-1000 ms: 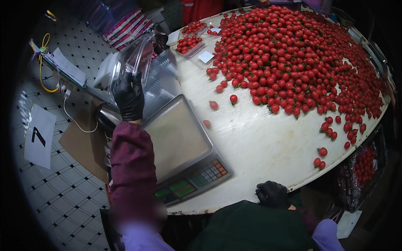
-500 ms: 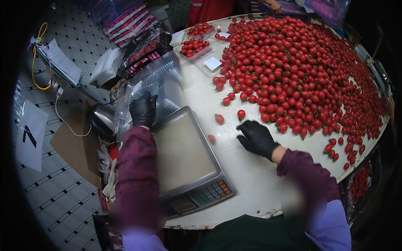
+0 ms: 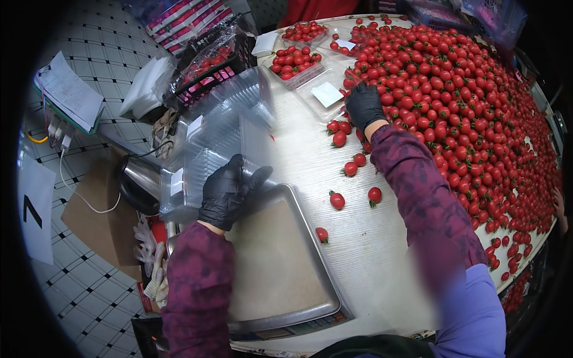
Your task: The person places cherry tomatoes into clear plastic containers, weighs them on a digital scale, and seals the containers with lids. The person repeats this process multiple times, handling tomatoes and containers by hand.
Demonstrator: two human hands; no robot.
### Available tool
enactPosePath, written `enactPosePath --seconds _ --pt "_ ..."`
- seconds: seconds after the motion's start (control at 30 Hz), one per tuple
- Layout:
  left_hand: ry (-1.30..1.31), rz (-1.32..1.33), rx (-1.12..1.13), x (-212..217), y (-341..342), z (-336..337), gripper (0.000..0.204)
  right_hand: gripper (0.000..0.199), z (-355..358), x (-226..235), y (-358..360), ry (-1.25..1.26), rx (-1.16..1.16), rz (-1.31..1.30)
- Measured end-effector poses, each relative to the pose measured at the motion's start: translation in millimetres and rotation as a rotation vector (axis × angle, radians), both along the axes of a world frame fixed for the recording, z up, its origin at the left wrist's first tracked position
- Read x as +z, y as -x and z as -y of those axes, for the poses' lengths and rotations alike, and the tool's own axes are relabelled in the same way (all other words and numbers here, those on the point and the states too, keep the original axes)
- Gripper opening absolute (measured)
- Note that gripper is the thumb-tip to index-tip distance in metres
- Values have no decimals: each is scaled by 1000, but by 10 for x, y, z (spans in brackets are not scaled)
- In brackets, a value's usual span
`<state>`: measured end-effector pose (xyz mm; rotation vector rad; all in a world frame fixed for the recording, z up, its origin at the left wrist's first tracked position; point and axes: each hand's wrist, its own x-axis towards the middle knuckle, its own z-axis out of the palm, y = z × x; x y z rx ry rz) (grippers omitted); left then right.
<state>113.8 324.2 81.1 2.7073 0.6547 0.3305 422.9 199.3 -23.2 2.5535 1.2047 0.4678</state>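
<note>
Tomatoes, round, red, now in reach: my black-gloved right hand beyond silver flat-panned scale, grip unclear; left hand spread near scale.

heaped tomatoes, scale and boxes show a packing room.

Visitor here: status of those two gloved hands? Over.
Left hand: apparently empty, near clear stacked containers and weighing scale. Right hand: at edge of tomato pile, grip unclear. Just left of it: clear tray, white pad inside.
</note>
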Motion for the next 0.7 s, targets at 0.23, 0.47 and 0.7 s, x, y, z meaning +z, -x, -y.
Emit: enactPosePath --seconds 0.23,0.47,0.7 --pt "-193 276 -156 120 178 206 50 9 176 230 62 -239 326 -74" --pt "138 201 -445 349 1074 1721 55 9 697 342 850 -227 464 -44" --pt "699 -14 -402 -512 1235 2876 60 7 1275 307 1416 -127 445 -19"
